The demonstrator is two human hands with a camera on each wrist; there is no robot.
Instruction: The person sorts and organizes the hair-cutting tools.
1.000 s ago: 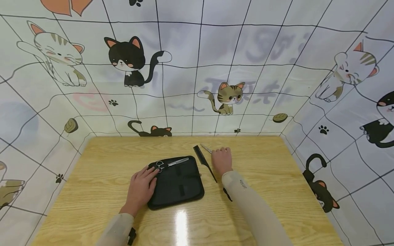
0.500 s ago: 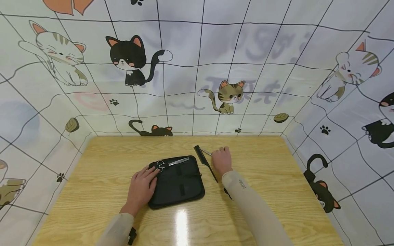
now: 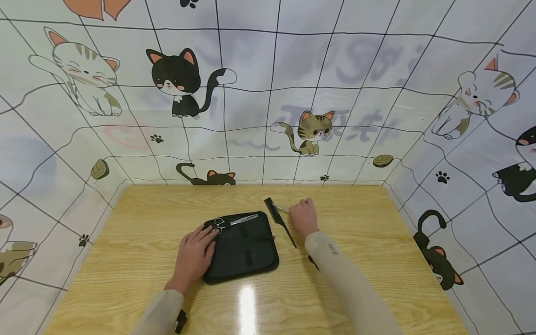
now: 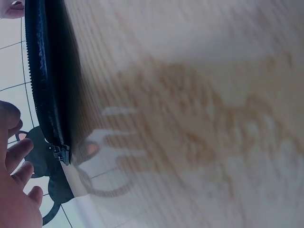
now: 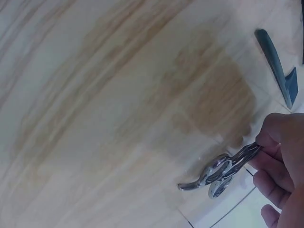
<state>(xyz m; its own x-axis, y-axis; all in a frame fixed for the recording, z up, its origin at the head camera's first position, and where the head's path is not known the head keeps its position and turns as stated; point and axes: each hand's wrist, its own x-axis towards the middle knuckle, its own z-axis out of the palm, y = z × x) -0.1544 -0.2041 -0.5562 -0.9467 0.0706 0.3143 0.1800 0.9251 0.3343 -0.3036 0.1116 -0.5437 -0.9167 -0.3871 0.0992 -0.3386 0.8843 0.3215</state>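
Note:
My left hand (image 3: 193, 256) rests its fingers on the left part of a black zip case (image 3: 251, 267), the fingertips at the finger rings of a pair of scissors (image 3: 244, 219) lying across the case's top. A zipper (image 4: 32, 71) runs along the case edge in the left wrist view. At the right, my right hand (image 3: 304, 217) pinches a second pair of scissors (image 5: 222, 172) between thumb and fingers; its handle rings show in the right wrist view. Its blades (image 3: 282, 209) point left, overlapping the head of a black tail comb (image 3: 274, 214) in the head view.
A light wooden table (image 3: 138, 232) carries everything. Behind and to both sides stands a white cloth (image 3: 251, 107) with a grid and printed cats. Inside the case, dark straps (image 3: 249, 258) cross the lining.
The scissors in my right hand have swung round, their tips coming down from beyond the comb's head to overlap it. My left hand stays on the case.

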